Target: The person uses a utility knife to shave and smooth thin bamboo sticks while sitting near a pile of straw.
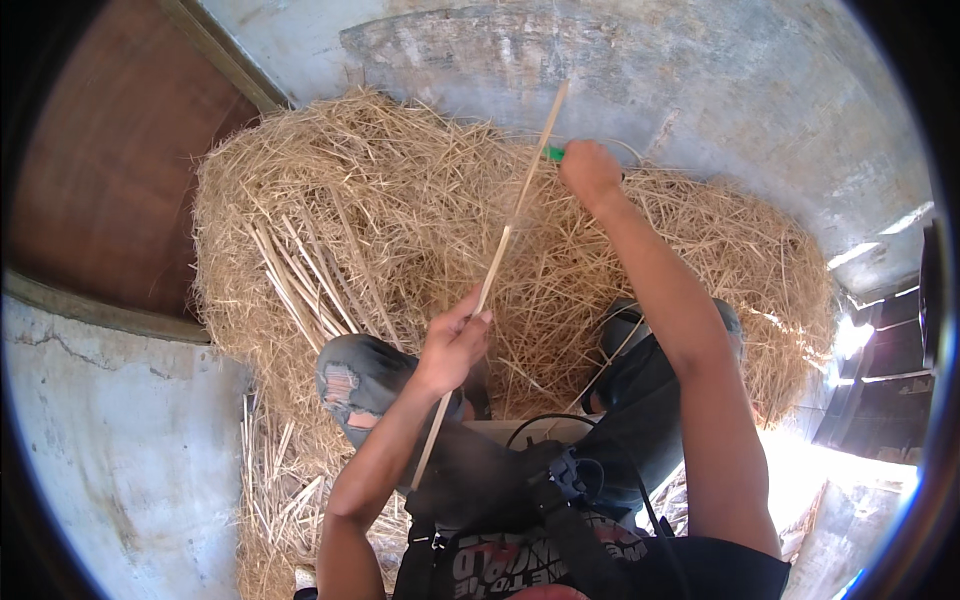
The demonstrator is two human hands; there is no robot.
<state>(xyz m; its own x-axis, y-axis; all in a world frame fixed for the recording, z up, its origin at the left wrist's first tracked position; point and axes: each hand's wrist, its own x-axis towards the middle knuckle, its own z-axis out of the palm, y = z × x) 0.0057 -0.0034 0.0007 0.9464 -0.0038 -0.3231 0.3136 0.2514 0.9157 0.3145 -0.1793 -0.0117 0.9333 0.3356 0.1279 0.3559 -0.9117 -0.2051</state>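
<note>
My left hand is closed around a long, thin, pale strip of split wood or bamboo. The strip slants from above my lap up to the far right, its top end against the wall. Beyond the knees, my right hand is a fist around a small green object. Only its end shows beside the strip's upper part, so its kind is hidden. A pale, thin curl arcs just behind the right hand.
Heaped dry straw fills the space ahead and around my legs. Several pale sticks lean on it by my left knee. A weathered wall rises behind the heap. A brown panel stands at far left.
</note>
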